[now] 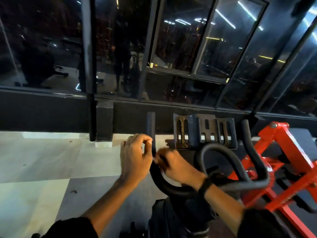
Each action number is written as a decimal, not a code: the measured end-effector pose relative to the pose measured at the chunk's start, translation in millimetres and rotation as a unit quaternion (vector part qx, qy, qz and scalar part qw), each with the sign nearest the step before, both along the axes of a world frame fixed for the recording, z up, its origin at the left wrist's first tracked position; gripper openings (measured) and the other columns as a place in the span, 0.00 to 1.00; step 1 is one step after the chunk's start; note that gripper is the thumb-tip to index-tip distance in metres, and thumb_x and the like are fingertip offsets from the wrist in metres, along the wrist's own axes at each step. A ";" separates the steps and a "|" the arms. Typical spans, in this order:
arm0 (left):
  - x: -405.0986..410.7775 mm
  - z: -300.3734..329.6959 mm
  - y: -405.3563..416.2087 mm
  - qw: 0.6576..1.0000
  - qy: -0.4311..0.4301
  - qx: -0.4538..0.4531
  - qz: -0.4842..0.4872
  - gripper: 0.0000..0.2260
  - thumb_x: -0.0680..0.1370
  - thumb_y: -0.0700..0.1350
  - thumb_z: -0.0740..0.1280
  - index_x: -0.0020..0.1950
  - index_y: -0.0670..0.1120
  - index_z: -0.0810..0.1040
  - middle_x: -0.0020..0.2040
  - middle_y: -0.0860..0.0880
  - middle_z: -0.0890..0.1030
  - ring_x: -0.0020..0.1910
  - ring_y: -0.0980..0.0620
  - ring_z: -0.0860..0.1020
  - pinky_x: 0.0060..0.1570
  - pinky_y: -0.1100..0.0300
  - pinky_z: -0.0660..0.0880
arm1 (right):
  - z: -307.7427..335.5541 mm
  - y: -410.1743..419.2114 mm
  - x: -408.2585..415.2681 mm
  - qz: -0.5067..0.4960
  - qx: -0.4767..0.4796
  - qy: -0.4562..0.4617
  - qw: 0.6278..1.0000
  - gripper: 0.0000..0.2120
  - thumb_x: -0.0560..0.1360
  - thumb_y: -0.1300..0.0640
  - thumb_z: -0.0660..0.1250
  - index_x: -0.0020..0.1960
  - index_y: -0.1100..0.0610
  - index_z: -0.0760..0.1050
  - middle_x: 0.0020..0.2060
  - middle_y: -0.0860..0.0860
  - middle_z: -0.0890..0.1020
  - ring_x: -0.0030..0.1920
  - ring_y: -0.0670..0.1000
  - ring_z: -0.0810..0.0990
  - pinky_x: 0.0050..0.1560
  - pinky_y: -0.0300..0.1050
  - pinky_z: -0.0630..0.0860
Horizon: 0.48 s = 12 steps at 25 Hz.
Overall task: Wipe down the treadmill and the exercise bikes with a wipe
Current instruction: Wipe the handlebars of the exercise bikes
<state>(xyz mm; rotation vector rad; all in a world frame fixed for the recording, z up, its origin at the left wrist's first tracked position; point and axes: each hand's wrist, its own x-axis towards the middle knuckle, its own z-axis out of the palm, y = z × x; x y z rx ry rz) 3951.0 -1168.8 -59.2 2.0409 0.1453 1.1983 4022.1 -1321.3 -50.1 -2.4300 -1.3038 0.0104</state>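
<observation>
An exercise bike's black foam handlebar (pixel 173 187) curves in front of me, with an upright left prong (pixel 151 127) and a right prong (pixel 247 134). My right hand (pixel 173 166), blurred, grips the left bend of the bar just below the left prong. My left hand (pixel 134 159) hovers beside that prong with its fingers curled and thumb and forefinger close together; nothing shows between them. I see no wipe in either hand. A dark band sits on my right wrist.
A black slotted bracket (pixel 204 132) stands at the middle of the bars. The bike's red frame (pixel 284 157) runs down to the right. A low black wall (pixel 42 112) under dark reflective windows (pixel 180 40) lies close ahead. Pale tiled floor (pixel 42 160) lies to the left.
</observation>
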 end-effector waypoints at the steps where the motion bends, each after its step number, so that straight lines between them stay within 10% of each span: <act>1: 3.6 -1.1 -6.8 1.000 0.003 0.006 -0.008 0.04 0.75 0.42 0.65 0.43 0.48 0.79 0.41 0.53 0.81 0.35 0.55 0.72 0.39 0.51 0.73 | -0.9 -22.6 -9.1 -0.010 -0.073 0.012 0.997 0.05 0.78 0.60 0.62 0.44 0.57 0.74 0.43 0.56 0.78 0.46 0.56 0.79 0.43 0.43 0.67; 12: 26.5 -8.1 -60.8 0.996 0.017 0.036 -0.083 0.03 0.77 0.44 0.66 0.46 0.52 0.78 0.43 0.57 0.80 0.39 0.62 0.70 0.43 0.53 0.73 | 32.1 -129.7 -22.6 -0.065 -0.142 -0.054 0.986 0.10 0.79 0.44 0.65 0.45 0.49 0.71 0.46 0.40 0.68 0.49 0.47 0.75 0.48 0.42 0.70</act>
